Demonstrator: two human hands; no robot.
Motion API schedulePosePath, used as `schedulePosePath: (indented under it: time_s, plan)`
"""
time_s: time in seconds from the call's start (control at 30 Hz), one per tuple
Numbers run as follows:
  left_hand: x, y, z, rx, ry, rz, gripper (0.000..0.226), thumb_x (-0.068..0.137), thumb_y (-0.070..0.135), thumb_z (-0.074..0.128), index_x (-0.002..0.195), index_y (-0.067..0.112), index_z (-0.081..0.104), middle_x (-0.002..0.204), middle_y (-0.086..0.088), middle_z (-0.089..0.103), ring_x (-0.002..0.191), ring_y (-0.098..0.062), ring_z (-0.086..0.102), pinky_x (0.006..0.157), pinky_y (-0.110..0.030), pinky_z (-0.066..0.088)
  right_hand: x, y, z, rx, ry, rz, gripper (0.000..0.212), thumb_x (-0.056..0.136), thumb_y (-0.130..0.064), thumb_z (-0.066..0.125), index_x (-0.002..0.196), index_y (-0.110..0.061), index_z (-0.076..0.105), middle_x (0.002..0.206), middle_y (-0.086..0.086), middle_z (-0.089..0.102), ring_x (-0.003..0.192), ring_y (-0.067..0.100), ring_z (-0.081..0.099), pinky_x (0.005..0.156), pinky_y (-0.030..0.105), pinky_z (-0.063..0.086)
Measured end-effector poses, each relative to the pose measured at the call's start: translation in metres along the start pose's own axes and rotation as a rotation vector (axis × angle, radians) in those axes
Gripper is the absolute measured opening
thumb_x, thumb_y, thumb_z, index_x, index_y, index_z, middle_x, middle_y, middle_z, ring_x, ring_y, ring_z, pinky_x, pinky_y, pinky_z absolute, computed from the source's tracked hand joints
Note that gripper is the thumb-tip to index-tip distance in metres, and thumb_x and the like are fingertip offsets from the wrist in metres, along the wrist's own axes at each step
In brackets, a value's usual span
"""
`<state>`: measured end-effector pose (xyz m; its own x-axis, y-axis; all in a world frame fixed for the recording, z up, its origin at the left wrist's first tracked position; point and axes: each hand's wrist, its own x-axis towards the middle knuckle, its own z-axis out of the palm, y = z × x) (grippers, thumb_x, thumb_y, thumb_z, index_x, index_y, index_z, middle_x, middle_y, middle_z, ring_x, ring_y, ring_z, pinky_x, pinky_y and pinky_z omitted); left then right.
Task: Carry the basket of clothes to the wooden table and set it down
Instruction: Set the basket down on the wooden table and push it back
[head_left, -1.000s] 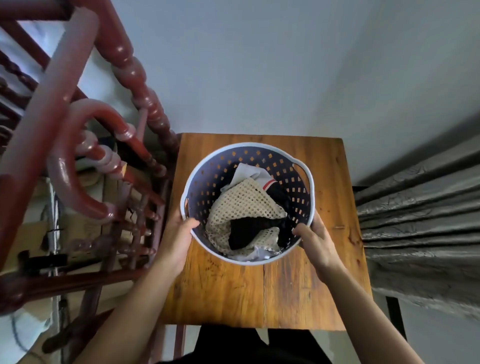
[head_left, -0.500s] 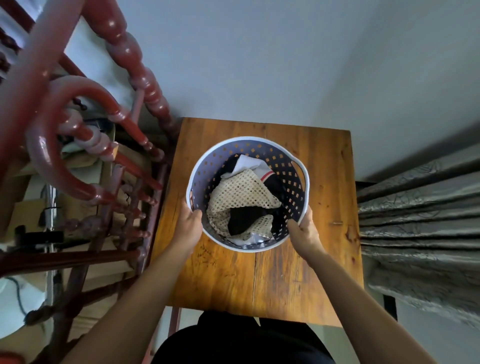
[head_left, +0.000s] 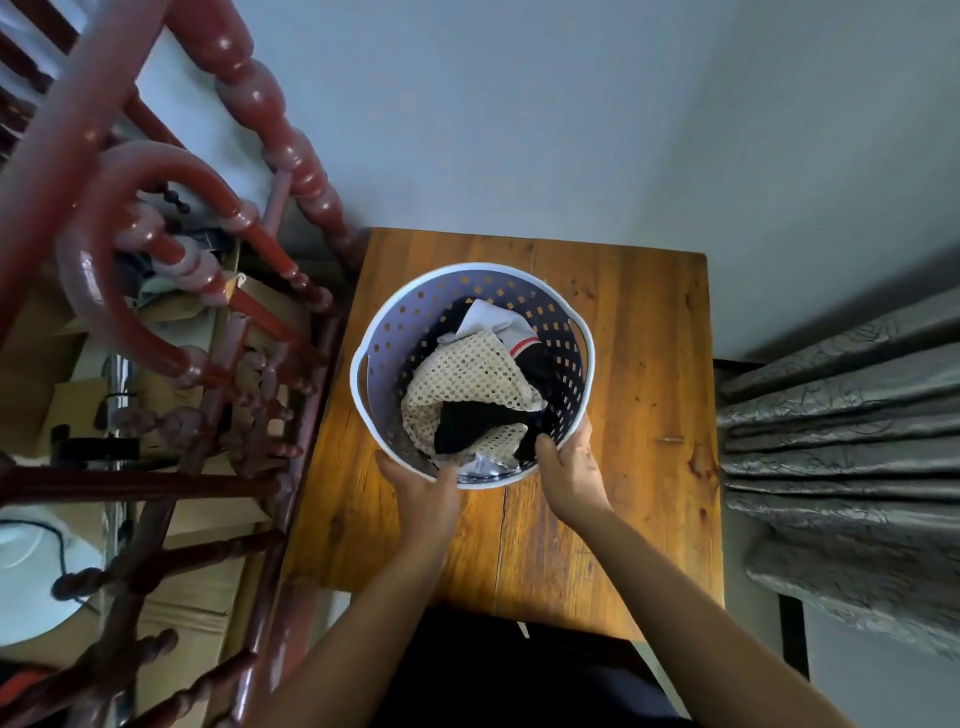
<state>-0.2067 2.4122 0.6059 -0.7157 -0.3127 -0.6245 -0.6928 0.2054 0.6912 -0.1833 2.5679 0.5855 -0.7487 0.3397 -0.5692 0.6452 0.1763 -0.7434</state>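
Observation:
A round lilac basket (head_left: 410, 312) with a white rim and square holes stands on the wooden table (head_left: 644, 415), near its middle. Inside lie clothes (head_left: 467, 384): a cream mesh piece, a black garment and a white one with a red stripe. My left hand (head_left: 423, 493) grips the basket's near rim, thumb inside. My right hand (head_left: 569, 465) holds the near right rim, fingers curled over its edge.
A red-brown turned-wood frame (head_left: 249, 270) stands close along the table's left edge, with cardboard boxes (head_left: 47, 353) behind it. A grey curtain (head_left: 841, 447) hangs at the table's right. Pale walls meet in a corner behind the table.
The basket has gone down onto the table. Both hands have slid from the basket's sides to its near rim, closer together.

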Motion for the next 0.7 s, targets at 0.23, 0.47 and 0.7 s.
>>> schedulePosePath:
  time_s: [0.23, 0.47, 0.7]
  plan:
    - [0.03, 0.008, -0.007, 0.083, 0.047, 0.026, 0.073, 0.096, 0.003, 0.039, 0.155, 0.011, -0.003, 0.126, -0.005, 0.049, 0.08, -0.018, 0.053, 0.06, -0.029, 0.04, 0.001, -0.004, 0.001, -0.025, -0.131, 0.035, 0.086, 0.093, -0.063, 0.059, 0.159, -0.034, 0.014, 0.158, 0.001, 0.046, 0.143, 0.028, 0.05, 0.114, 0.05, 0.044]
    - [0.096, 0.039, -0.051, 0.247, -0.005, 0.207, 0.062, 0.091, -0.004, 0.04, 0.148, 0.007, 0.018, 0.131, -0.01, 0.05, 0.105, -0.024, 0.049, 0.08, -0.03, 0.037, 0.051, -0.046, -0.02, -0.097, -0.093, 0.004, 0.096, 0.099, -0.063, 0.051, 0.167, -0.035, -0.011, 0.174, 0.01, 0.027, 0.148, 0.037, 0.046, 0.121, 0.057, 0.035]
    - [0.164, 0.07, -0.067, 0.351, -0.077, 0.305, 0.061, 0.088, -0.003, 0.039, 0.146, 0.012, 0.023, 0.14, -0.02, 0.047, 0.124, -0.038, 0.049, 0.102, -0.051, 0.043, 0.077, -0.064, 0.011, -0.01, -0.151, 0.014, 0.082, 0.102, -0.024, 0.044, 0.161, -0.05, -0.006, 0.125, 0.007, 0.066, 0.104, 0.029, 0.071, 0.075, 0.03, 0.061]
